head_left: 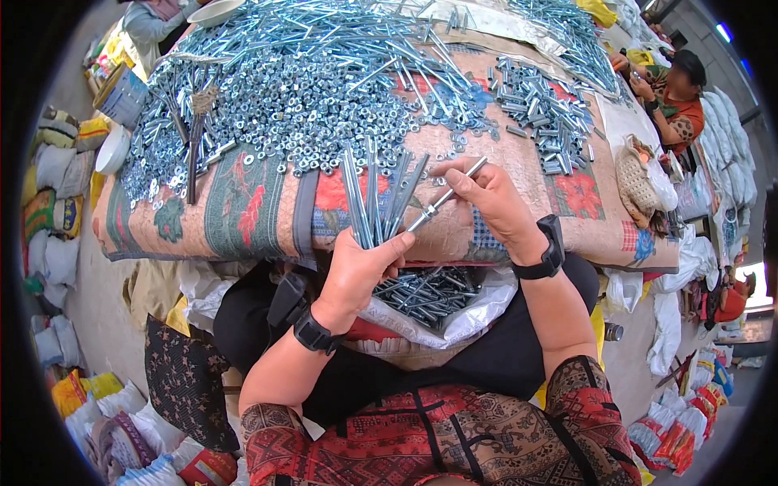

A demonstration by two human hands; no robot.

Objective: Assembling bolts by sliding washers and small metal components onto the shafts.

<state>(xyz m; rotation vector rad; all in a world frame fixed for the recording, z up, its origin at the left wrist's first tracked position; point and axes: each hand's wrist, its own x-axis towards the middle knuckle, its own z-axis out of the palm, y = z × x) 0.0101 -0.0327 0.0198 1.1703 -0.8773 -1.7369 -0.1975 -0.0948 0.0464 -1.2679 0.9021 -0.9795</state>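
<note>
My left hand (361,263) is closed round a fanned bunch of long, thin metal rods (374,194), which point up and away from me. Between my two hands a single rod (450,193) slants up to the right, with a small nut-like collar (427,212) near its lower end. That lower end meets my left thumb and forefinger. My right hand (490,202) pinches the upper part of this rod between thumb and fingers. Just beyond both hands lies a large heap of loose metal nuts (308,121).
Long rods (316,32) are piled behind the nuts. Short metal sleeves (543,113) lie at the right on the patterned cloth (243,198). Below my hands, a white sack (478,324) holds many bolt-like pieces (429,293). Another person (685,97) sits at the far right.
</note>
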